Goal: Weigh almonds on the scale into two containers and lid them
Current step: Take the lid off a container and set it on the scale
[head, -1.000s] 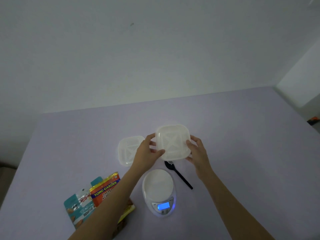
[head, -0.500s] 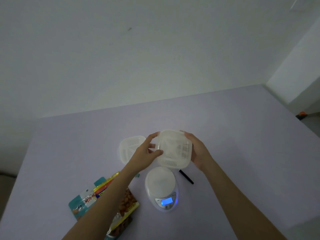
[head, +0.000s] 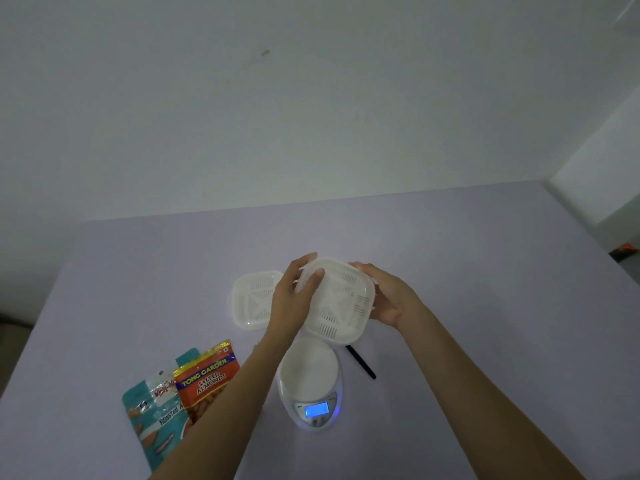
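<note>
Now my left hand (head: 291, 303) pinches the lid (head: 306, 284), my right hand (head: 391, 299) cups the container (head: 343, 306); I should peel slowly, scale (head: 308, 375) at six o'clock.

Both hands (head: 289, 303) grip a white container (head: 341, 301) above the scale (head: 311, 382).

**Head view.** Single wide-angle view from a head-worn camera, facing forward and down over the near side of the bench (head: 485, 258). The wall (head: 311, 98) fills the upper half of the frame and the bench the lower half. Both forearms enter from the bottom edge. The left hand (head: 289, 301) and right hand (head: 393, 301) grip a white container (head: 341, 303) close to the lens at frame centre, with the scale (head: 308, 372) nearer the camera.
</note>
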